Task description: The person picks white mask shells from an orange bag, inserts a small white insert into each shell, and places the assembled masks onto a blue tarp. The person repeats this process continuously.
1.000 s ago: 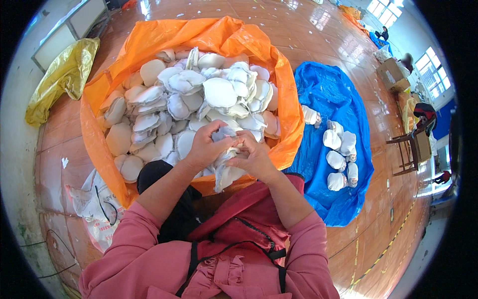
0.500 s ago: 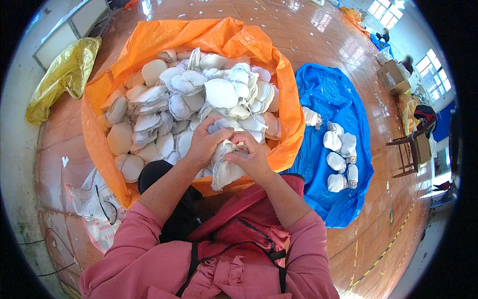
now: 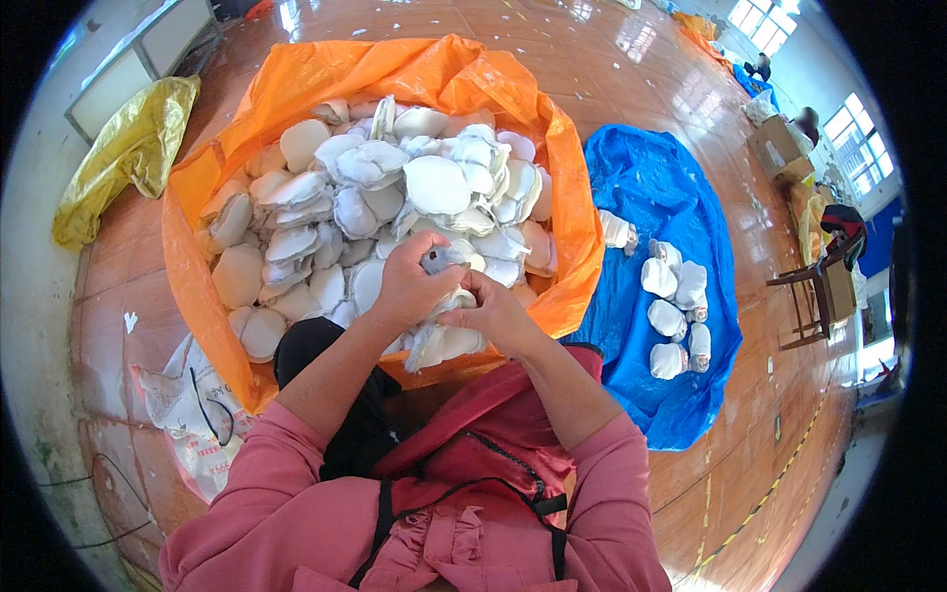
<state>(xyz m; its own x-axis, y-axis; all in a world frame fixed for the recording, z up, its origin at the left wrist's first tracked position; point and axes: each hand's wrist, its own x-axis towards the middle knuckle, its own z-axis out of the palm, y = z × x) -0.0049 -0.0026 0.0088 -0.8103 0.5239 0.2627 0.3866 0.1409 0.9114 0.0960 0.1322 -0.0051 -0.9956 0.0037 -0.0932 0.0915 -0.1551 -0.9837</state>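
Note:
Over the near side of a big open orange bag (image 3: 562, 148), both my hands work close together on a bunch of white padded pieces (image 3: 446, 342). My left hand (image 3: 409, 286) is closed round the upper end, where a greyish-white end with a dark spot (image 3: 432, 260) pokes out between thumb and fingers. My right hand (image 3: 496, 314) is closed at the bunch's right side, its thumb across the front. The pieces' loose edges hang below the fingers. A heap of similar flat, rounded white pads (image 3: 437, 185) fills the bag.
Several tied white bundles (image 3: 665, 321) lie on a blue plastic sheet or bag (image 3: 631, 380) at the right. A yellow sack (image 3: 128, 163) and a white woven sack (image 3: 187, 395) lie at the left. Far right are a chair (image 3: 814, 296), cardboard boxes (image 3: 779, 148) and other people.
My left hand has turned, and the greyish end shows more between its fingers. The hanging part of the bunch has swung slightly up and right. My right hand stays beside it.

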